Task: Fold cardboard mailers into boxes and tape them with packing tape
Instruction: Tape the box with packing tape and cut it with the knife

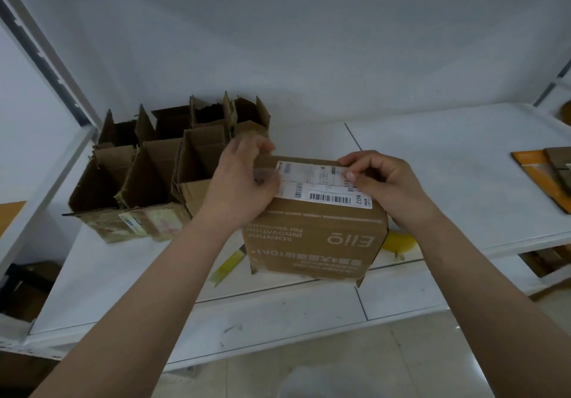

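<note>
Head view: box reads "Eiio", upside down; its label shows "NO2". Left hand and right hand pinch clear tape over its top edge.

- Box sits center on desk, near front edge.
- Open boxes stand left of it, just beside, reaching further back.
- Left hand on box top's left end, right hand on right end.
- Flat cardboard far right, well apart.
</note>
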The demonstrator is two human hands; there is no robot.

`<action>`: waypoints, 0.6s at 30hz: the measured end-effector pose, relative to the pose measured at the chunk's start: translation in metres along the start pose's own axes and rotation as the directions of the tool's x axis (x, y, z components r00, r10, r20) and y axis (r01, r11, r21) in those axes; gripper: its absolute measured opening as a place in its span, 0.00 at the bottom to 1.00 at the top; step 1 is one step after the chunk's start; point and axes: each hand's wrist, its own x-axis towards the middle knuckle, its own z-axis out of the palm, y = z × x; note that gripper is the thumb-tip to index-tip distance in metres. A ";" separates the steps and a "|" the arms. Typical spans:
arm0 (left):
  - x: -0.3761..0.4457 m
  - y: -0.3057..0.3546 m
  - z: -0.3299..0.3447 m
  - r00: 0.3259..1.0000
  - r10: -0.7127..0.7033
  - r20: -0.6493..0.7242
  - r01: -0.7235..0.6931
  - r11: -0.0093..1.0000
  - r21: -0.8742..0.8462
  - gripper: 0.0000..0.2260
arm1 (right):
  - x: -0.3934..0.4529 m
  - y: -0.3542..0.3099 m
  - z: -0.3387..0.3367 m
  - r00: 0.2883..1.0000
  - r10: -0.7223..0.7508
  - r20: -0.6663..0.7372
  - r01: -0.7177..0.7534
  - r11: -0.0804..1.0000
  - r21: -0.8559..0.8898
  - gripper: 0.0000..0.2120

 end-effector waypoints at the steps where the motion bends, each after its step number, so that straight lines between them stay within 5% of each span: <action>1: 0.001 0.007 0.001 0.994 0.056 0.095 -0.065 0.993 0.095 0.22 | 0.000 -0.001 0.000 1.000 -0.003 0.006 0.003 1.000 -0.013 0.06; 4: 0.002 0.017 0.008 0.877 -0.039 0.479 -0.167 0.910 0.379 0.41 | -0.001 -0.002 -0.006 0.999 0.016 0.050 -0.015 1.000 -0.019 0.03; 7: 0.005 0.013 0.007 0.815 -0.106 0.570 -0.178 0.889 0.421 0.48 | 0.001 0.000 -0.030 0.998 0.043 -0.045 -0.044 0.999 -0.006 0.07; 9: 0.007 0.011 0.005 0.788 -0.116 0.604 -0.185 0.892 0.413 0.54 | 0.001 0.009 -0.053 0.989 0.083 -0.123 -0.104 0.979 -0.175 0.12; 13: 0.011 0.007 0.004 0.744 -0.127 0.656 -0.202 0.893 0.402 0.61 | -0.010 0.048 -0.077 0.915 0.404 0.018 -0.289 0.686 -0.668 0.13; 16: 0.014 0.005 0.003 0.734 -0.136 0.666 -0.199 0.894 0.401 0.61 | -0.022 0.075 -0.075 0.775 0.618 0.133 -0.255 0.498 -0.829 0.30; 18: 0.015 0.004 0.003 0.739 -0.126 0.662 -0.203 0.895 0.397 0.60 | -0.029 0.094 -0.071 0.751 0.647 0.133 -0.178 0.393 -0.902 0.32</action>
